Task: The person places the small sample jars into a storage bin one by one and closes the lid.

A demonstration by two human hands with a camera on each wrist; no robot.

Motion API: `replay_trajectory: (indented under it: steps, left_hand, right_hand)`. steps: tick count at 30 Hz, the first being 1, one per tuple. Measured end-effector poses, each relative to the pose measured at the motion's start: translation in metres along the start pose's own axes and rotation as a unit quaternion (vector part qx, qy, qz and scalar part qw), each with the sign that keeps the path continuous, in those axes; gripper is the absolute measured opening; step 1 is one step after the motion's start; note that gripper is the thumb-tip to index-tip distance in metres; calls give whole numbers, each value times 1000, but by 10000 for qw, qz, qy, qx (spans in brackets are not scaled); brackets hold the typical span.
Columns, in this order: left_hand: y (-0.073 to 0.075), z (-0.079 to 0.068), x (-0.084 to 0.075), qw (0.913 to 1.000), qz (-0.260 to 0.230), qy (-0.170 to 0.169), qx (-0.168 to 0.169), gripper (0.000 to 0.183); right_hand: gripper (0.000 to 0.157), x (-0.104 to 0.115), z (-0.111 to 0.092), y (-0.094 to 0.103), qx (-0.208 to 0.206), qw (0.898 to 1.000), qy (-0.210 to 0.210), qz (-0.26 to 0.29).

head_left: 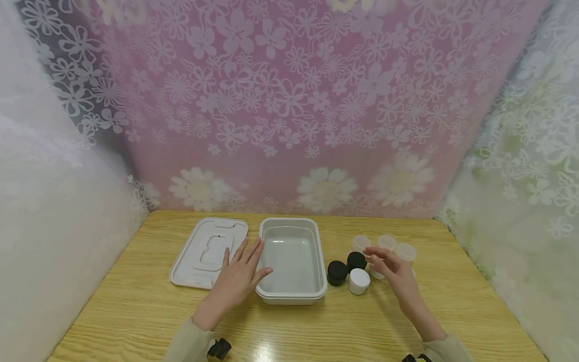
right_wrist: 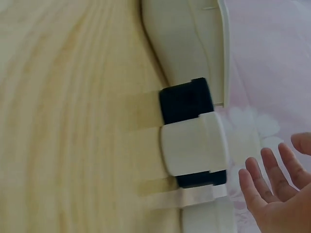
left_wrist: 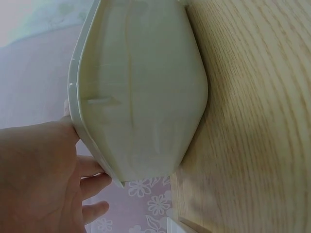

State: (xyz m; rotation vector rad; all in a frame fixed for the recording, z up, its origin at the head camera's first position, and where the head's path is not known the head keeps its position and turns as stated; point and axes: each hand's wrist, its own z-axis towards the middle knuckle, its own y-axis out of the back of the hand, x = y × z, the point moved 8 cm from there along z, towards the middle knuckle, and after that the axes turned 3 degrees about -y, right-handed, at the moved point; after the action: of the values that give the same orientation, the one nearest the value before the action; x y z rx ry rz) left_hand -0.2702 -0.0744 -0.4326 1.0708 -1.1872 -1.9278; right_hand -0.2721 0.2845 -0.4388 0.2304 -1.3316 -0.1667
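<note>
A rectangular white plastic box [head_left: 291, 296] stands uncovered on the table. My left hand [head_left: 237, 276] is at its left rim, fingers spread; in the left wrist view this hand [left_wrist: 43, 170] meets the rim of the box [left_wrist: 146, 87]. Over the small jars to the right hovers my right hand [head_left: 395, 274], its fingers loosely bent and holding nothing. Nearest the box are two black jars, one in front [head_left: 336, 274] and one behind [head_left: 357, 260], plus a white jar [head_left: 359, 282]. The right wrist view shows the right hand [right_wrist: 279, 199] apart from the white jar [right_wrist: 194, 145].
A flat white lid [head_left: 185, 269] lies left of the box. Several jars with translucent lids [head_left: 387, 242] stand behind the right hand, which partly hides another white jar [head_left: 377, 273]. Floral curtains [head_left: 289, 100] enclose the wooden table [head_left: 135, 311] at the back and sides.
</note>
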Motion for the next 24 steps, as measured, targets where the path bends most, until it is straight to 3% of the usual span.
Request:
replay_trajectory:
  steps: [10, 24]
  left_hand:
    - [0, 0, 1, 9999, -92, 24, 43, 72]
    - [-1, 0, 1, 9999, -96, 62, 39, 72]
  right_hand:
    - [41, -15, -7, -8, 313, 9982, -237, -448]
    - [64, -29, -18, -25, 1099, 9891, -738, -640]
